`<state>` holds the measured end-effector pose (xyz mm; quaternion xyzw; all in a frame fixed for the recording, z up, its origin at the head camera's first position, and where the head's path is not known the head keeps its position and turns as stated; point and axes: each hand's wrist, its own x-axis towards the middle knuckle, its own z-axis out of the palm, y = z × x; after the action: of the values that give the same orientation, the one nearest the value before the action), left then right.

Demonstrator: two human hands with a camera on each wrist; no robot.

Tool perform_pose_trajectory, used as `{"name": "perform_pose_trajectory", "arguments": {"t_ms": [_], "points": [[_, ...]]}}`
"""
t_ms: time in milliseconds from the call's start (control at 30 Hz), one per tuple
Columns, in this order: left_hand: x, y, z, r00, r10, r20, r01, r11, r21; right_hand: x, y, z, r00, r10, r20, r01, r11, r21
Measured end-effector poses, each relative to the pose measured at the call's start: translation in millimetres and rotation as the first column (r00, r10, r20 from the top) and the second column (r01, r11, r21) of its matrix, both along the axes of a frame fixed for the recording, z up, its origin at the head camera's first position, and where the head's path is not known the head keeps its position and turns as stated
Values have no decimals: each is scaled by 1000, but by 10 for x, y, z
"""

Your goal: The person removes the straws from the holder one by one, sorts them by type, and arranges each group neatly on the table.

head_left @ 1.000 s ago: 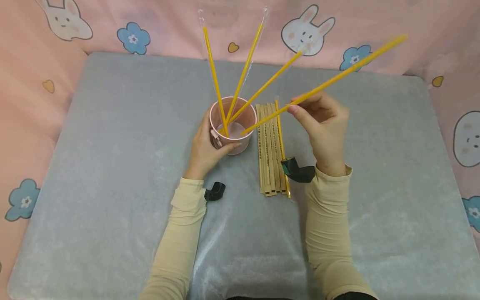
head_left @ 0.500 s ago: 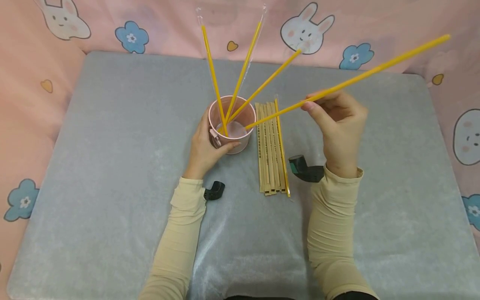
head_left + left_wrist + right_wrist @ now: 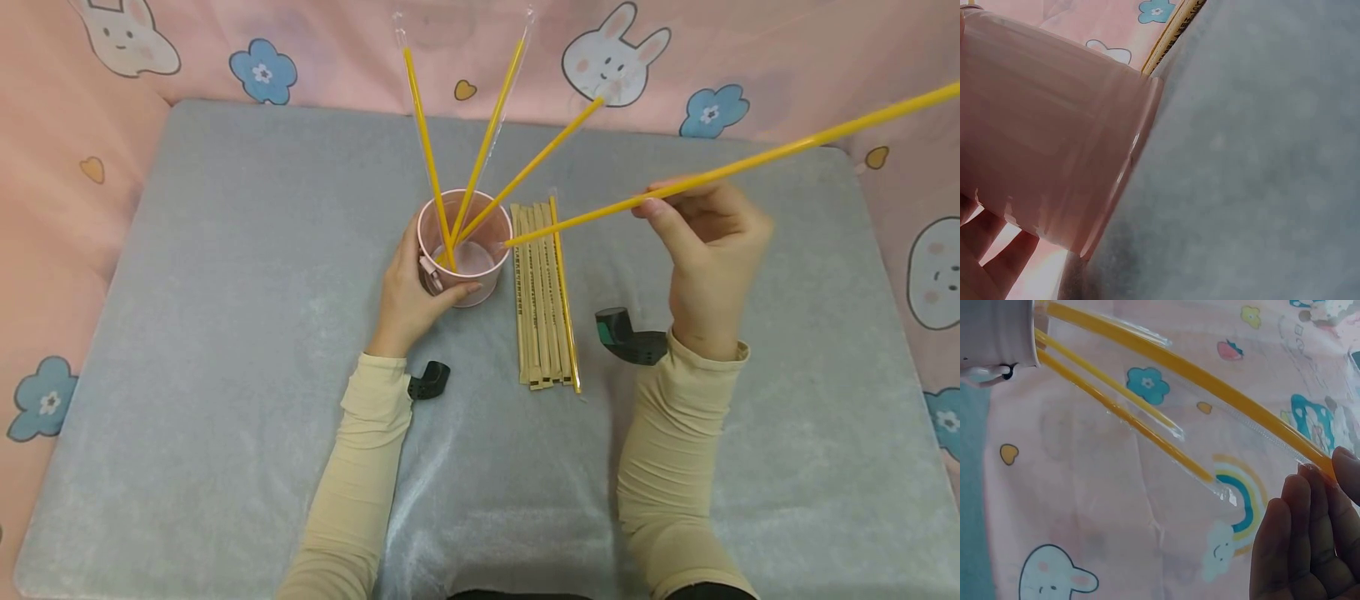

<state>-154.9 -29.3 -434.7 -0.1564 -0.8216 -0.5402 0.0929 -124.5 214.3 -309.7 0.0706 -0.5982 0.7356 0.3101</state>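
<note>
My left hand [image 3: 408, 304] grips a pink cup [image 3: 487, 290] from its left side, thumb along the near rim. Three yellow straws [image 3: 423, 133] in clear wrappers lean out of the cup, fanned toward the back. To the right, my right hand [image 3: 708, 242] pinches another wrapped yellow straw [image 3: 750, 162] between thumb and fingertips. That straw slants up to the right, its lower end at the cup's right rim and its upper end cut off by the frame. The right wrist view shows the pinched straw [image 3: 1222, 394] bending slightly from the cup's mouth to my fingers.
Several flat brown paper-wrapped sticks [image 3: 536, 300] lie side by side just right of the cup. One wrapped yellow straw [image 3: 564, 292] lies along their right edge. A grey cloth covers the table [image 3: 247, 333], with a pink printed curtain [image 3: 337, 50] behind.
My right hand has moved to the right, drawing its straw outward so the lower end shifted from inside the cup to its right rim. The left hand and cup have stayed put.
</note>
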Motion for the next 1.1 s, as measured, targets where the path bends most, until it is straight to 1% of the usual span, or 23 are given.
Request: {"name": "perform_pose_trajectory", "arguments": {"t_ms": [333, 600, 733, 933, 1100], "points": [[0, -1, 0, 1000, 2, -9, -2, 1000, 4, 13, 53, 32, 999, -29, -16, 29, 999, -36], [5, -1, 1, 1000, 5, -3, -5, 1000, 1, 20, 69, 53, 999, -36, -26, 34, 997, -76], [8, -2, 2, 1000, 5, 0, -5, 1000, -2, 25, 94, 61, 999, -48, -26, 46, 996, -73], [9, -1, 4, 1000, 6, -7, -6, 1000, -10, 42, 150, 77, 998, -64, -5, 63, 995, -71], [6, 0, 3, 1000, 2, -13, -2, 1000, -6, 52, 210, 58, 998, -49, 35, 49, 998, -25]]}}
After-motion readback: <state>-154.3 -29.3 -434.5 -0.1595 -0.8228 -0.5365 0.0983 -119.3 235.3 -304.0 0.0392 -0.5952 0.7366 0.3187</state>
